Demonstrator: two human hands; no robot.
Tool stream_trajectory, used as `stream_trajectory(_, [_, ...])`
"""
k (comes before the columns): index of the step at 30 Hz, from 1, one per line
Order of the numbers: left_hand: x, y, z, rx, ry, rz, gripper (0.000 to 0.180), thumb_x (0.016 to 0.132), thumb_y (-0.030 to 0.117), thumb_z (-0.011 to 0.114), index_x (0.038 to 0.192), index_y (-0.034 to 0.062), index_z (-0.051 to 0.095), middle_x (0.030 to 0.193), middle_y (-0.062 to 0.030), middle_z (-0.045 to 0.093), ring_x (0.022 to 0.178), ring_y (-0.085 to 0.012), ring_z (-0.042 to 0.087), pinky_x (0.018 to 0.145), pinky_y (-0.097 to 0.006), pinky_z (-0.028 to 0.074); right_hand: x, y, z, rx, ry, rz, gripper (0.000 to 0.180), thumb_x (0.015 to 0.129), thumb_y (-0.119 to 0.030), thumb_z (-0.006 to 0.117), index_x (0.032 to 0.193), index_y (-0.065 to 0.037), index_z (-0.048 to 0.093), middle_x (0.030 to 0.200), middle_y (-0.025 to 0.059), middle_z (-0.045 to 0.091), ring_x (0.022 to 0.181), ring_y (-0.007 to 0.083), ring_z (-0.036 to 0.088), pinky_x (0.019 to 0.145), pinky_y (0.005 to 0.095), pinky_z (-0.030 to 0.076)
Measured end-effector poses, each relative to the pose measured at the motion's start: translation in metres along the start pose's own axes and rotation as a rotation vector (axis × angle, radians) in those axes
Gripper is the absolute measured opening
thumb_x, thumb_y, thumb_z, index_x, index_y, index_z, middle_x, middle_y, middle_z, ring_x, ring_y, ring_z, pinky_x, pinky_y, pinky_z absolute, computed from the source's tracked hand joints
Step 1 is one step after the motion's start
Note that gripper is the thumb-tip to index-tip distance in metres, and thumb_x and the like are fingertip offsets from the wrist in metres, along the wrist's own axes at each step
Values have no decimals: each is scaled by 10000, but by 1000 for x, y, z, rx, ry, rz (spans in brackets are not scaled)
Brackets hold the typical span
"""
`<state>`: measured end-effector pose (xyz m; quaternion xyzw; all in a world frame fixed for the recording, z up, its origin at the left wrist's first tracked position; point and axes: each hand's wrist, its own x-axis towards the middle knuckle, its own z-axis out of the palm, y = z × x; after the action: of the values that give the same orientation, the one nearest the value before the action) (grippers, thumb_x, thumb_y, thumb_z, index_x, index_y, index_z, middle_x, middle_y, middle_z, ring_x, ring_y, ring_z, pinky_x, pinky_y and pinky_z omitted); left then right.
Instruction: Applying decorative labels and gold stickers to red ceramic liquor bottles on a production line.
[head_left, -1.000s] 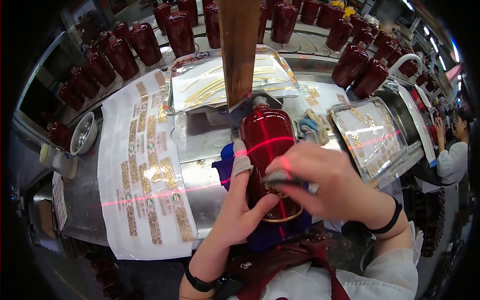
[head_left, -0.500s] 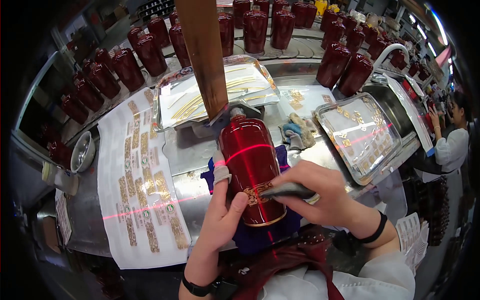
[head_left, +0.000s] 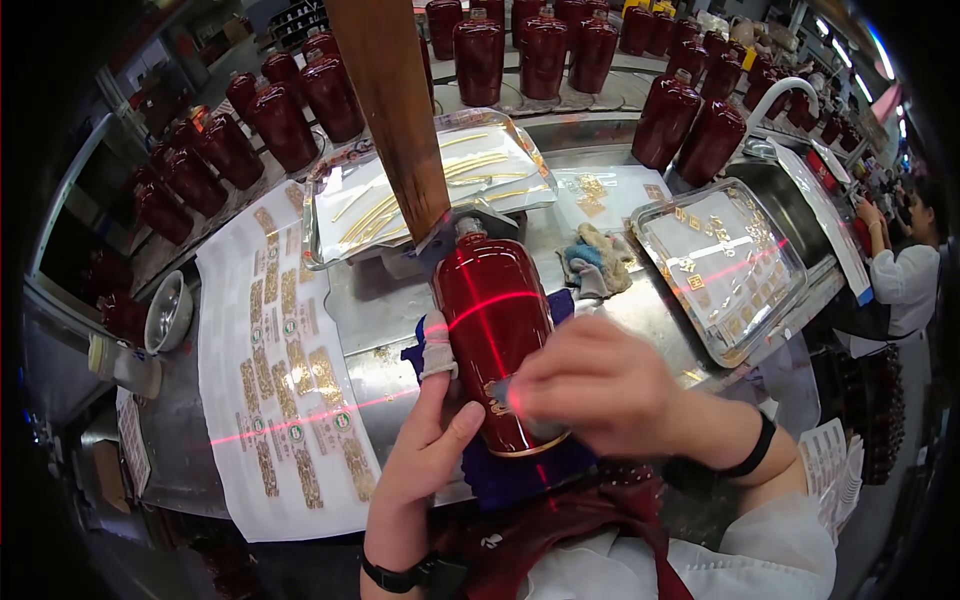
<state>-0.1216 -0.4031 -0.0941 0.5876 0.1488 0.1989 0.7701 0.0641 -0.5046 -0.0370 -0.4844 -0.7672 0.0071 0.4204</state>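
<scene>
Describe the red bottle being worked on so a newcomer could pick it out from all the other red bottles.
Start at the steel worktable and find the blue cloth at its near edge, between the two trays. The bottle lies there on its side, steadied by the left hand and rubbed by the right hand. Unlike the upright rows behind, red laser lines cross on it.
</scene>
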Motion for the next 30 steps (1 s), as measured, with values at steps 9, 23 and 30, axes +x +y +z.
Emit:
stream_trajectory(9, [-3, 0, 25, 959, 79, 293, 1280, 593, 322, 862, 1458, -4, -24, 1528, -197, 60, 1404, -287, 152, 1123, -385, 148, -30, -2, 2, 64, 192, 147, 309, 614, 37, 684, 909, -53, 668, 878, 69, 652, 757, 250, 607, 643, 334, 479])
stream_trajectory(23, [-4, -16, 14, 117, 203, 178, 652, 903, 175, 581, 1412, -41, 235, 1366, -150, 431, 1223, -218, 444, 1001, -328, 352, -33, -15, 10, -1, 284, 152, 305, 616, 16, 713, 912, -51, 680, 886, 60, 646, 740, 230, 581, 645, 308, 469])
stream_trajectory(30, [-3, -10, 19, 316, 303, 92, 482, 913, 194, 575, 1303, -46, 428, 1204, -149, 551, 1076, -192, 515, 941, -305, 384, -33, -22, 9, -71, 240, 74, 317, 595, -38, 689, 911, -47, 669, 880, 64, 634, 696, 229, 570, 598, 310, 469])
